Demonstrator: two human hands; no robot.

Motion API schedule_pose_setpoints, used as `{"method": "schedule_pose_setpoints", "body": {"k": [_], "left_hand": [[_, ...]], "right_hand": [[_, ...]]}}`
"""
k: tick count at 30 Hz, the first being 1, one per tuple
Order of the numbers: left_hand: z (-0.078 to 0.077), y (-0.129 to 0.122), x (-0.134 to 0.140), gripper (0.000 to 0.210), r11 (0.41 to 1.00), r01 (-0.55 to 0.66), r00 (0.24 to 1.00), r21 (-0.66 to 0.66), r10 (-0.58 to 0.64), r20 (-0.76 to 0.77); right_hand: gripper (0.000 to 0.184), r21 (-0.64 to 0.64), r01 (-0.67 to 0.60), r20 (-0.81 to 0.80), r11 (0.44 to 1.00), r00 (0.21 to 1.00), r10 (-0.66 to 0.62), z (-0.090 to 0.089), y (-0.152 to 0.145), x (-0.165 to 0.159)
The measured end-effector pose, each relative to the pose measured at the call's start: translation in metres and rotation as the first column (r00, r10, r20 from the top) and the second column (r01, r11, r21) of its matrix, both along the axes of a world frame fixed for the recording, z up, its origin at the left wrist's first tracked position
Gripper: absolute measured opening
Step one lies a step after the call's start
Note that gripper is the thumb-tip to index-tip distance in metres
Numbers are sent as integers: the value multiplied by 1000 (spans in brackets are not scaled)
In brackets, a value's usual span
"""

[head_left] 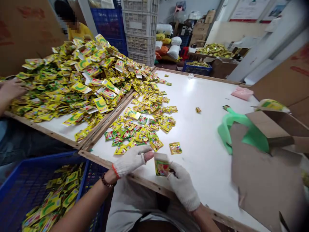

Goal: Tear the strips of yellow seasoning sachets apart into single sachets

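Note:
My right hand [182,182], in a white knit glove with bare fingertips, grips a small green-and-yellow printed carton [161,167] near the table's front edge. The carton stands roughly upright, and its top looks pale. Left of it, my left hand [134,159], also gloved with a bare thumb tip, has its fingers stretched out and holds nothing I can see. Its fingertips are close to a spread of small yellow and green sachets [137,133] on the white tabletop [198,135]. One lone sachet [175,148] lies just beyond the carton.
A big heap of flat cartons and sachets [79,74] covers the left table, where another person's hand [12,90] reaches in. Wooden strips [106,120] divide the tables. A blue crate [41,164] with cartons sits lower left. Right are a green scoop [224,129] and an open cardboard box [265,174].

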State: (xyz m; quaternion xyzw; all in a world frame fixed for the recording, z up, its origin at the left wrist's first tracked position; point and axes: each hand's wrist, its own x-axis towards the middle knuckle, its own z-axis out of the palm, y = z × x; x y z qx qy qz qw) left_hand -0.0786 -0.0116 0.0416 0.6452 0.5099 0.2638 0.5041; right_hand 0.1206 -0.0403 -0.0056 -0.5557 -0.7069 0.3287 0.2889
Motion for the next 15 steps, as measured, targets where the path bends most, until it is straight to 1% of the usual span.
{"method": "schedule_pose_setpoints", "body": {"k": [1,2,3,4,6,8,10,11,13,15], "left_hand": [[-8,0,6,29,995,-94,992,21,92,83],[-17,-2,14,36,985,-169,973,28,162,164],[-27,-6,24,42,977,-213,951,17,203,233],[-37,-10,33,43,973,-232,931,-8,225,287],[-54,-19,50,35,972,-227,907,-65,236,350],[-63,-24,57,32,973,-211,898,-97,232,374],[-64,-24,56,33,982,-159,915,-97,184,359],[-63,-22,53,33,989,-123,931,-86,145,334],[-58,-17,47,28,996,-59,960,-64,74,270],[-52,-10,43,23,999,-32,974,-34,39,223]], "right_hand": [[20,-95,65,-63,993,995,-71,-5,-2,6],[20,-169,98,-108,981,987,-117,-8,-4,11],[19,-218,103,-133,970,982,-134,-11,-6,14],[18,-242,101,-150,965,979,-140,-13,-8,16],[21,-254,122,-204,959,963,-176,-14,-11,17],[32,-273,165,-310,948,918,-249,-15,-14,16],[40,-288,200,-398,937,865,-307,-17,-15,18],[39,-284,203,-419,937,853,-312,-18,-15,19],[33,-264,192,-420,945,859,-292,-20,-14,23],[26,-225,197,-382,954,883,-273,-20,-11,27]]}}
